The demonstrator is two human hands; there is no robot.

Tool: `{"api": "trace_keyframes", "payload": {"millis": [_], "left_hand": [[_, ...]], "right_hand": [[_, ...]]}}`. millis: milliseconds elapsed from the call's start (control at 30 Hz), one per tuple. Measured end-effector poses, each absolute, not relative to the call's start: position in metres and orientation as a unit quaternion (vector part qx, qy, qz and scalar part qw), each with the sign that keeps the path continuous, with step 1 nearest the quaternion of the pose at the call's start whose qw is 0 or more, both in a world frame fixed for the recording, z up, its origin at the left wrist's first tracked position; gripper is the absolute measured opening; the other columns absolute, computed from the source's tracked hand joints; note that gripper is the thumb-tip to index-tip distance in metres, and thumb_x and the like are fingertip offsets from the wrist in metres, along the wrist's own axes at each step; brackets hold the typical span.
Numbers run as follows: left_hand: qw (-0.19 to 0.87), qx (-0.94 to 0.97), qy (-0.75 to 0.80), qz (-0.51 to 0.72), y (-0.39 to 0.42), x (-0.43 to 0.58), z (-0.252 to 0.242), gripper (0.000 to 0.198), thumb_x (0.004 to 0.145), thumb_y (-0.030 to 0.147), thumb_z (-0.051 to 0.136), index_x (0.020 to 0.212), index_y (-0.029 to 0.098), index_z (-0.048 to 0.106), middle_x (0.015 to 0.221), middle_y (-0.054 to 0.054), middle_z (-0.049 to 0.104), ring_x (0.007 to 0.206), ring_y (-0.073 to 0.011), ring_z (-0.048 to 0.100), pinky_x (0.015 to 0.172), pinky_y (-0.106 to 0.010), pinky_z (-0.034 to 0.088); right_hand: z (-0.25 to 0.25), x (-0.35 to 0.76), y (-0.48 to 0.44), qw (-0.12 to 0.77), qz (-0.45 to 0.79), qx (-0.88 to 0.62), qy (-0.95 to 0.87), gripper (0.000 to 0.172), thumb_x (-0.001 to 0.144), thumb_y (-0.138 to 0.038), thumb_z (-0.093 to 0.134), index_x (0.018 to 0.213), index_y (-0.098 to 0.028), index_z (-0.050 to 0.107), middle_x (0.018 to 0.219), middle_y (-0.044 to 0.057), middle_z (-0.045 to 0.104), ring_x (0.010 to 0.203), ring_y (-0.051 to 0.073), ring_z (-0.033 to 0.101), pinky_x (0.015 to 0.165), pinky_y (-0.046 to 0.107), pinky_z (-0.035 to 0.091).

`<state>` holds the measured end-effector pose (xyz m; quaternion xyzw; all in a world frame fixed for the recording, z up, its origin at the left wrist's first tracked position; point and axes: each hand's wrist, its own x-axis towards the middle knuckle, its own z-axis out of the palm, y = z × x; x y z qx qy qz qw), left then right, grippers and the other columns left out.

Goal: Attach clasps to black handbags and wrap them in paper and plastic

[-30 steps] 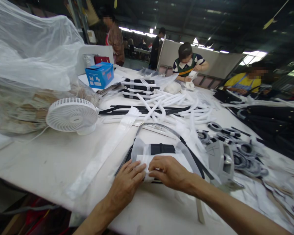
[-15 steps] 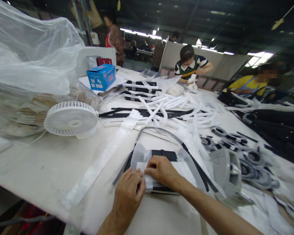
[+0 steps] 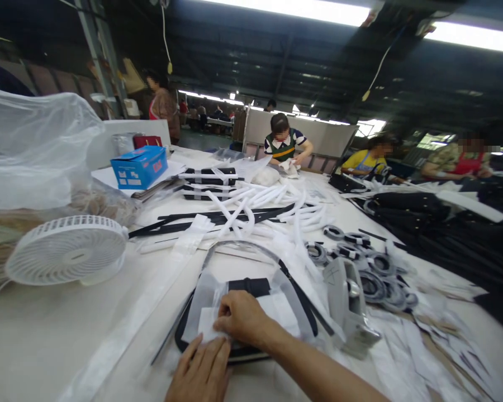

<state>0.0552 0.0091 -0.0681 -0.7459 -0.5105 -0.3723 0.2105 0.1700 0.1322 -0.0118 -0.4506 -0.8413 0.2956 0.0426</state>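
A black bag lies on the white table in front of me, its long strap arched behind it in clear film. Across its front are a translucent wrap and a white sheet. My left hand rests nearly flat at the bag's near edge, fingers stretched out over the wrap. Just above it, my right hand is closed, with thumb and fingers pressed together at the white sheet. Whatever lies between those fingertips is hidden. A black roll-shaped part shows behind the right hand.
A grey tape dispenser stands right of the bag, near several wrapped coils. On the left are a white fan and a blue box. White tubes and black straps lie behind. Co-workers sit across the table.
The view has tilted up and shifted, so the bag appears lower and further left. My left hand has flattened on the wrap; my right hand remains closed at the sheet.
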Motion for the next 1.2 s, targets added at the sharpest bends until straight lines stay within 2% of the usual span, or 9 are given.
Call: {"api": "trace_keyframes", "payload": {"millis": [67, 200, 433, 533, 633, 767, 867, 1033, 1200], "left_hand": [[0.248, -0.765, -0.507, -0.31, 0.005, 0.053, -0.076, 0.025, 0.095, 0.025, 0.047, 0.111, 0.019, 0.065, 0.103, -0.002, 0.072, 0.094, -0.0154, 0.065, 0.1, -0.03, 0.038], [0.289, -0.779, -0.496, -0.252, 0.004, 0.044, -0.084, 0.029, 0.093, 0.031, 0.049, 0.115, 0.018, 0.064, 0.111, -0.003, 0.071, 0.1, -0.0189, 0.063, 0.093, -0.033, 0.041], [0.29, -0.767, -0.509, -0.263, 0.002, 0.053, -0.061, 0.033, 0.095, 0.015, 0.036, 0.111, 0.018, 0.064, 0.108, -0.004, 0.071, 0.1, -0.0194, 0.063, 0.092, -0.035, 0.04], [0.294, -0.772, -0.497, -0.265, 0.0, 0.057, -0.054, 0.033, 0.096, 0.015, 0.034, 0.111, 0.015, 0.063, 0.106, -0.007, 0.071, 0.098, -0.0203, 0.063, 0.091, -0.036, 0.04], [0.298, -0.772, -0.491, -0.272, 0.0, 0.058, -0.054, 0.032, 0.097, 0.022, 0.039, 0.116, 0.009, 0.06, 0.109, -0.012, 0.07, 0.098, -0.0228, 0.062, 0.091, -0.038, 0.041], [0.296, -0.761, -0.5, -0.287, -0.001, 0.059, -0.058, 0.036, 0.096, 0.028, 0.042, 0.119, 0.005, 0.058, 0.11, -0.016, 0.068, 0.097, -0.0253, 0.062, 0.092, -0.04, 0.041], [0.294, -0.764, -0.496, -0.291, -0.001, 0.059, -0.059, 0.036, 0.097, 0.028, 0.04, 0.118, 0.006, 0.059, 0.11, -0.016, 0.068, 0.097, -0.0257, 0.063, 0.092, -0.041, 0.041], [0.283, -0.776, -0.485, -0.288, 0.0, 0.055, -0.06, 0.034, 0.096, 0.023, 0.038, 0.117, 0.01, 0.061, 0.114, -0.013, 0.068, 0.1, -0.0244, 0.063, 0.094, -0.04, 0.04], [0.279, -0.772, -0.49, -0.293, 0.0, 0.054, -0.061, 0.033, 0.095, 0.021, 0.039, 0.118, 0.011, 0.06, 0.114, -0.012, 0.068, 0.1, -0.0234, 0.063, 0.093, -0.039, 0.04]], "right_hand": [[-0.013, 0.17, 0.132, 0.042, 0.295, -0.453, -0.84, 0.016, 0.069, -0.034, 0.076, 0.079, -0.022, 0.075, 0.083, 0.003, 0.074, 0.076, 0.018, 0.066, 0.061, 0.024, 0.038], [-0.016, 0.169, 0.133, 0.05, 0.275, -0.453, -0.846, 0.015, 0.071, -0.035, 0.075, 0.08, -0.022, 0.075, 0.086, 0.004, 0.074, 0.082, 0.021, 0.067, 0.065, 0.025, 0.042], [-0.006, 0.169, 0.129, 0.109, 0.271, -0.448, -0.845, 0.01, 0.073, -0.025, 0.073, 0.081, -0.019, 0.073, 0.089, 0.006, 0.074, 0.087, 0.021, 0.067, 0.074, 0.027, 0.046], [0.023, 0.196, 0.126, 0.219, 0.333, -0.438, -0.806, 0.008, 0.077, -0.026, 0.069, 0.083, -0.02, 0.071, 0.082, 0.001, 0.072, 0.077, 0.014, 0.065, 0.068, 0.021, 0.047], [0.057, 0.261, 0.124, 0.355, 0.408, -0.469, -0.699, 0.015, 0.08, -0.032, 0.062, 0.084, -0.018, 0.068, 0.069, -0.001, 0.065, 0.058, 0.013, 0.059, 0.048, 0.02, 0.043], [0.071, 0.377, 0.12, 0.45, 0.327, -0.598, -0.577, 0.029, 0.073, -0.044, 0.064, 0.079, -0.017, 0.065, 0.065, 0.001, 0.061, 0.057, 0.016, 0.057, 0.047, 0.024, 0.045], [0.052, 0.446, 0.115, 0.434, 0.248, -0.699, -0.512, 0.032, 0.071, -0.047, 0.063, 0.084, -0.018, 0.067, 0.079, 0.004, 0.066, 0.074, 0.02, 0.061, 0.065, 0.029, 0.048], [0.014, 0.471, 0.106, 0.362, 0.33, -0.742, -0.458, 0.041, 0.066, -0.056, 0.064, 0.06, -0.016, 0.063, 0.06, 0.005, 0.061, 0.063, 0.02, 0.057, 0.06, 0.031, 0.044], [0.008, 0.452, 0.11, 0.374, 0.359, -0.745, -0.419, 0.043, 0.063, -0.058, 0.065, 0.068, -0.015, 0.067, 0.074, 0.006, 0.068, 0.068, 0.018, 0.057, 0.062, 0.029, 0.039]]}}
